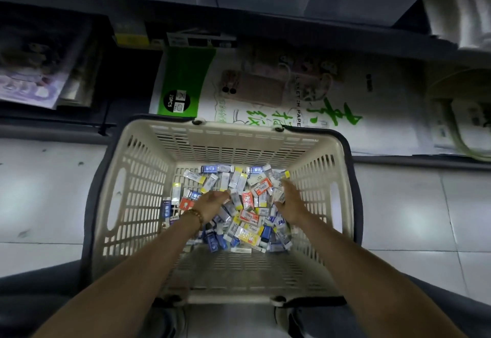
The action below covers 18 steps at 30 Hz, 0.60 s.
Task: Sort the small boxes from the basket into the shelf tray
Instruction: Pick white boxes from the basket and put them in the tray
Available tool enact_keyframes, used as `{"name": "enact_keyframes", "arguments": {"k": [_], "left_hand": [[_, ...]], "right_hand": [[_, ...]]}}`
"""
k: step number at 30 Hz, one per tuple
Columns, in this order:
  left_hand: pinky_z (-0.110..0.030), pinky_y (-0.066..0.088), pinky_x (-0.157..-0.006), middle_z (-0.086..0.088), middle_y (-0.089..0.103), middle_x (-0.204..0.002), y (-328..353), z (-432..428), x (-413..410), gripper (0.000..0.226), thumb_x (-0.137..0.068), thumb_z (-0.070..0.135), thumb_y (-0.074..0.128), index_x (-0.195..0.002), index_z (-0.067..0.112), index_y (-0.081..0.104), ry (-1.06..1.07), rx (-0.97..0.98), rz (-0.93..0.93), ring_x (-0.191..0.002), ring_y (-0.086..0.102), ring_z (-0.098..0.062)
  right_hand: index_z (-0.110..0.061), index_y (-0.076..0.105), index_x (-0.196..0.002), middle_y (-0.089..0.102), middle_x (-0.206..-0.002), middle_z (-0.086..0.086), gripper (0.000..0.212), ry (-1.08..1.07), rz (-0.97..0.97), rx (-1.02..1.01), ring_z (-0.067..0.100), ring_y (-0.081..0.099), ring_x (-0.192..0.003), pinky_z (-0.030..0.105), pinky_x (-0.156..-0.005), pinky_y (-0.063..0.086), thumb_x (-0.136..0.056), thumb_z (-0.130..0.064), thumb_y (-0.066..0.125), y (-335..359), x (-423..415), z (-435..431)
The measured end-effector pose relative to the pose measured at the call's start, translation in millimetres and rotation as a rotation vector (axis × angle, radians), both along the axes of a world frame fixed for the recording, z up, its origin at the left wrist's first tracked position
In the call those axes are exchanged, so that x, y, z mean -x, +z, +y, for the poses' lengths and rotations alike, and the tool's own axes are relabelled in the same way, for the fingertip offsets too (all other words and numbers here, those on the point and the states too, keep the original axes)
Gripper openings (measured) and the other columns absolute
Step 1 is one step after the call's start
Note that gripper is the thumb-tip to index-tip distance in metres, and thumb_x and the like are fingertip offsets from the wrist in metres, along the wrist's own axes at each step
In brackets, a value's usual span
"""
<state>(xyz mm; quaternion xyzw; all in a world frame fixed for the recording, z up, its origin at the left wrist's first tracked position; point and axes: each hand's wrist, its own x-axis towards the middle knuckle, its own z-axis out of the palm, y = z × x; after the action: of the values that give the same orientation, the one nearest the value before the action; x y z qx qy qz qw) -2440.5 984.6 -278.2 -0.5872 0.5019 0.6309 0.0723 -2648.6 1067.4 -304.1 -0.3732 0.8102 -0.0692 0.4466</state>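
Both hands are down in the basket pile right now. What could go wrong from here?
1. The small boxes lie jumbled with mixed colours; a two-handed scoop by the left hand and right hand may grab mixed kinds.
2. Loose boxes could slip back into the basket when lifted.

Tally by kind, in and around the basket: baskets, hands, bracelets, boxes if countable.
basket: 1
hands: 2, left hand and right hand, both inside
bracelet: 1, on the left wrist
small boxes: a jumbled heap, no exact count
Total, boxes aside: 4
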Motion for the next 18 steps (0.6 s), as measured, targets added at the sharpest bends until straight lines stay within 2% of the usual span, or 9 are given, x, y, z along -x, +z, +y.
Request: {"name": "enact_keyframes", "arguments": {"k": [2,4,7,9,12,13,15,17,18], "left_hand": [[-0.027,0.041,-0.084,0.006,0.058,-0.077,-4.0,1.1,5.2,0.033,-0.097,0.039,0.041,-0.079,0.022,0.062,0.041,-0.013,0.014,-0.073,0.054,-0.011],[-0.024,0.043,-0.075,0.009,0.056,-0.072,-9.0,4.1,7.5,0.037,-0.098,0.038,0.04,-0.066,0.027,0.055,0.061,0.001,0.02,-0.066,0.052,-0.007],[-0.017,0.04,-0.056,0.01,0.057,-0.072,-15.4,7.1,6.1,0.033,-0.098,0.035,0.04,-0.073,0.022,0.059,0.083,-0.017,0.034,-0.065,0.052,-0.005],[-0.018,0.041,-0.058,0.009,0.058,-0.072,-18.0,8.0,4.4,0.035,-0.098,0.036,0.04,-0.072,0.023,0.059,0.101,-0.023,0.042,-0.065,0.052,-0.006],[-0.027,0.041,-0.071,0.003,0.059,-0.076,-20.4,7.6,1.6,0.04,-0.098,0.04,0.038,-0.071,0.021,0.061,0.104,-0.032,0.04,-0.071,0.053,-0.013],[-0.03,0.043,-0.077,-0.001,0.061,-0.082,-20.0,6.6,1.2,0.04,-0.098,0.04,0.038,-0.079,0.017,0.064,0.107,-0.044,0.042,-0.076,0.055,-0.017],[-0.038,0.045,-0.09,-0.007,0.063,-0.096,-21.4,4.1,1.4,0.041,-0.098,0.04,0.037,-0.095,0.011,0.065,0.106,-0.063,0.047,-0.091,0.055,-0.023],[-0.04,0.045,-0.094,-0.005,0.063,-0.095,-22.1,2.8,3.0,0.036,-0.098,0.039,0.039,-0.093,0.014,0.064,0.085,-0.061,0.091,-0.093,0.054,-0.021],[-0.039,0.046,-0.095,-0.002,0.063,-0.095,-22.4,2.7,4.6,0.033,-0.097,0.039,0.041,-0.098,0.016,0.064,0.079,-0.065,0.118,-0.092,0.056,-0.018]], "right_hand": [[-0.014,0.026,-0.146,0.022,-0.152,0.008,0.065,0.0,0.066,0.015,0.025,0.025,-0.139,0.03,-0.111,0.024,-0.09,-0.006,0.058,-8.5,-1.0,2.6],[-0.012,0.035,-0.139,0.03,-0.143,0.01,0.057,0.091,0.178,-0.02,0.025,0.034,-0.128,0.029,-0.102,0.033,-0.088,-0.011,0.062,-12.6,-1.2,1.8],[-0.012,0.043,-0.128,0.038,-0.133,0.01,0.049,0.132,0.234,-0.032,0.023,0.043,-0.118,0.026,-0.086,0.037,-0.085,-0.017,0.066,-15.3,-0.3,-3.2],[-0.015,0.044,-0.122,0.048,-0.126,0.008,0.045,0.091,0.215,-0.021,0.021,0.05,-0.105,0.024,-0.074,0.037,-0.084,-0.016,0.068,-16.4,-0.8,-6.4],[-0.016,0.045,-0.127,0.06,-0.118,0.009,0.042,0.071,0.189,-0.13,0.022,0.058,-0.094,0.022,-0.059,0.037,-0.088,-0.019,0.063,-16.3,0.5,-11.8],[-0.014,0.05,-0.122,0.062,-0.114,0.011,0.035,0.092,0.187,-0.157,0.023,0.059,-0.094,0.022,-0.06,0.04,-0.09,-0.023,0.061,-16.5,1.5,-12.9],[-0.009,0.06,-0.109,0.065,-0.11,0.012,0.026,0.091,0.171,-0.155,0.027,0.06,-0.098,0.027,-0.071,0.044,-0.091,-0.028,0.057,-16.4,3.2,-11.8],[-0.007,0.063,-0.102,0.063,-0.106,0.01,0.026,0.036,0.089,-0.102,0.026,0.058,-0.101,0.028,-0.078,0.044,-0.089,-0.029,0.062,-15.0,4.9,-9.8],[-0.007,0.062,-0.095,0.062,-0.1,0.009,0.022,-0.016,0.015,-0.056,0.024,0.058,-0.101,0.025,-0.078,0.045,-0.088,-0.028,0.064,-12.7,5.8,-9.8]]}}
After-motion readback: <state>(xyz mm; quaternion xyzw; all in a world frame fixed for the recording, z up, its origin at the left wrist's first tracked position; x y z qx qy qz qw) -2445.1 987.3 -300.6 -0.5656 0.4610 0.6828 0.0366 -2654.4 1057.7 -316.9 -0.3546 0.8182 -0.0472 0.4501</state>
